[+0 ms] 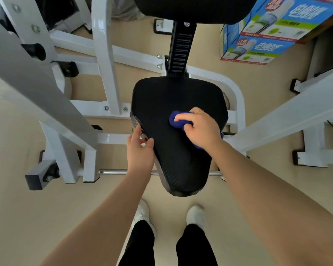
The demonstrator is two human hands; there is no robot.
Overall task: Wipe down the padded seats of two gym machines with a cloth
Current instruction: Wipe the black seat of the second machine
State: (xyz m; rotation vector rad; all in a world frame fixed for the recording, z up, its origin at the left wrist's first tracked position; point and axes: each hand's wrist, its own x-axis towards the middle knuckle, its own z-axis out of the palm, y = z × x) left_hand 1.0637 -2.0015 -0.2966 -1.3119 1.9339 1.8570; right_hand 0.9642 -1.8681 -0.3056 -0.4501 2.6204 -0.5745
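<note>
Cloth [178,120] is sitting bunched under your right hand [200,127], and you're pressing it onto the black padded seat [173,150], a bit right of the middle. Fingers are curling over the wad, thumb is tucking in at its near side, so you're gripping it, not just resting on it. Your left hand [140,150] is hooking the seat's left edge, thumb on top and fingers going down the side, looking like it's steadying the pad.

Handling-wise I'm guessing here: the cloth is looking soft and light, and it's going to scrunch smaller if you're only pinching a corner, so keep your palm over the bulk of it. The seat is looking firm with a ribbed vinyl-ish skin, probably a little grabby under a rag, so you're likely wanting steady pressure. It's bolted to the white frame [108,54], so nothing's getting lifted.

Counting up: one cloth, one seat being wiped, one black pad [196,8] above it on the post. Two hands, both busy. Two stacked blue boxes [258,48] are sitting top right. I'm not seeing a second machine's seat.
</note>
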